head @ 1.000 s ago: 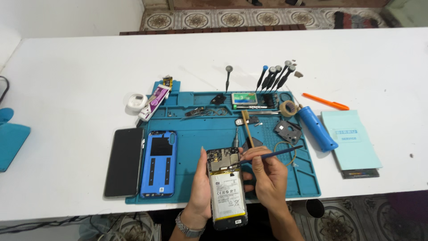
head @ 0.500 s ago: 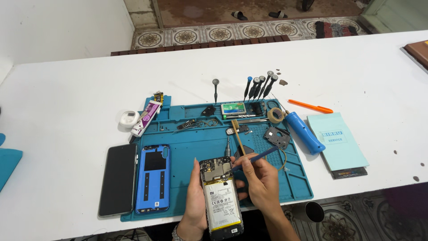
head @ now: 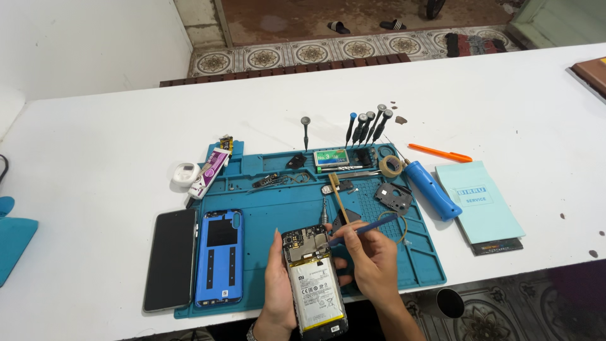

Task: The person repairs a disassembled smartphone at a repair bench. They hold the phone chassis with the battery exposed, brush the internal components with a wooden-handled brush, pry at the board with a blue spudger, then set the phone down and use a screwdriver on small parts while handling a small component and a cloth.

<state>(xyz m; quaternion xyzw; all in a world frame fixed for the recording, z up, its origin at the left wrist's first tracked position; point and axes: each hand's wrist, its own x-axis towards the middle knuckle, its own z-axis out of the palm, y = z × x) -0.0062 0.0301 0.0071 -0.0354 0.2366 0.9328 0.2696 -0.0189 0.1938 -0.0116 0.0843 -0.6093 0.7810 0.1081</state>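
Note:
An opened phone (head: 314,281) with its back off, circuit board and white battery showing, lies at the front edge of a teal work mat (head: 416,265). My left hand (head: 276,287) grips the phone along its left side. My right hand (head: 372,265) holds a thin blue tool (head: 366,228) like a pen, its tip resting on the board at the phone's top. The phone's blue back cover (head: 219,256) lies on the mat to the left, beside a black screen panel (head: 170,259).
Several screwdrivers (head: 369,125) stand at the mat's far edge. A blue cylindrical tool (head: 432,189), an orange pen (head: 440,153), a light blue booklet (head: 483,202), a glue tube (head: 211,170), a white tape roll (head: 185,173) and a wooden brush (head: 338,192) lie around.
The camera has tilted up, so the mat and hands sit lower in view. Both hands stay on the phone, with the tool tip at its top.

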